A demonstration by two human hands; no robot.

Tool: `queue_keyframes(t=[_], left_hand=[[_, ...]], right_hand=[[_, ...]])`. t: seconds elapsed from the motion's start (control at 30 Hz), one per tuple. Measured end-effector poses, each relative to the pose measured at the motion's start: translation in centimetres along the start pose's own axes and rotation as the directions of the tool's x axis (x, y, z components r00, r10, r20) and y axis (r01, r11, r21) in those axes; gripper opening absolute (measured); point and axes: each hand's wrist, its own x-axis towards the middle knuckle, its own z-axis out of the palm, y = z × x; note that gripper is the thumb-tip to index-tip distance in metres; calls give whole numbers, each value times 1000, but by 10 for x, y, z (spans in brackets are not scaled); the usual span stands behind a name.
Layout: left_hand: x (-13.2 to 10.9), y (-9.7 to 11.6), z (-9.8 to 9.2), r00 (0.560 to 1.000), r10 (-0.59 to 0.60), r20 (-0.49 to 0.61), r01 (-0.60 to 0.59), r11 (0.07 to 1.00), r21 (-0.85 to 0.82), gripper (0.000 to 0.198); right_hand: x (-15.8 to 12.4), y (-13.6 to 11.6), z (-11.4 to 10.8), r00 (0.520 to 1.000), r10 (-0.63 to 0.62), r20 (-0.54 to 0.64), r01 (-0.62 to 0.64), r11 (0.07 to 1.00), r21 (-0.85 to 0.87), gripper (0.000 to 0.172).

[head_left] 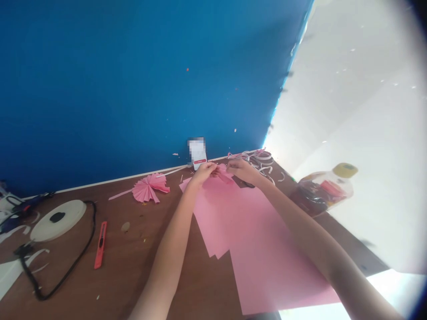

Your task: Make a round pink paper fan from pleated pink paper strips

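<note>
My left hand (205, 172) is closed, its fingertips pinching a small piece of pink paper (225, 174) that looks folded. Just to the right of that piece, my right hand (243, 170) has its fingers curled together by the paper's edge; what they hold, if anything, is too small to make out. Large pink sheets (260, 249) lie overlapping on the brown table under both hands and forearms. A dark object, perhaps scissors (247, 184), is partly hidden below my right hand. Behind my left hand, a phone (198, 153) leans against the blue wall.
A pleated pink paper fan (151, 188) lies left of the hands. Further left are a red box cutter (100, 245) and a white disc (58, 221) with a black cable (85, 254). Paper strips (263, 159) pile up at the back right, near a yellow-capped plastic jar (322, 191).
</note>
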Motion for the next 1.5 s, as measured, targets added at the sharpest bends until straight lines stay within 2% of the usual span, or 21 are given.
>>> queue_keyframes(t=[0.13, 0.33, 0.47, 0.63, 0.8, 1.0, 1.17, 1.33, 1.5], left_hand=[[2, -6, 0, 1000, -5, 18, 4, 999, 38, 25], [6, -12, 0, 998, 52, 27, -55, 992, 112, 26], [8, -12, 1, 996, 92, 11, -92, 988, 127, 29], [12, -13, 4, 978, 209, -21, -201, 960, 193, 30], [9, -10, 7, 971, 236, 33, -234, 923, 306, 28], [-1, 2, 11, 969, 224, 105, -248, 868, 431, 26], [0, 0, 10, 960, 258, 106, -279, 891, 359, 24], [3, -8, 2, 989, 124, 81, -138, 972, 193, 22], [6, -17, -4, 999, 44, 26, -47, 995, 91, 22]], right_hand=[[-3, -2, -3, 993, 97, 63, -99, 995, 31, 19], [-10, -13, -7, 937, 182, 297, -182, 983, -26, 12], [-10, -15, -7, 916, 222, 335, -208, 975, -77, 8], [-9, -11, -7, 896, 245, 371, -229, 969, -89, 7], [-9, -6, -8, 875, 225, 428, -213, 974, -77, 8], [-8, -1, -9, 851, 265, 454, -214, 964, -160, 11], [-9, 1, -7, 834, 233, 501, -150, 968, -201, 14], [-6, 8, -8, 825, 258, 502, -179, 963, -200, 12], [-5, 14, -11, 798, 289, 528, -195, 954, -228, 14]])
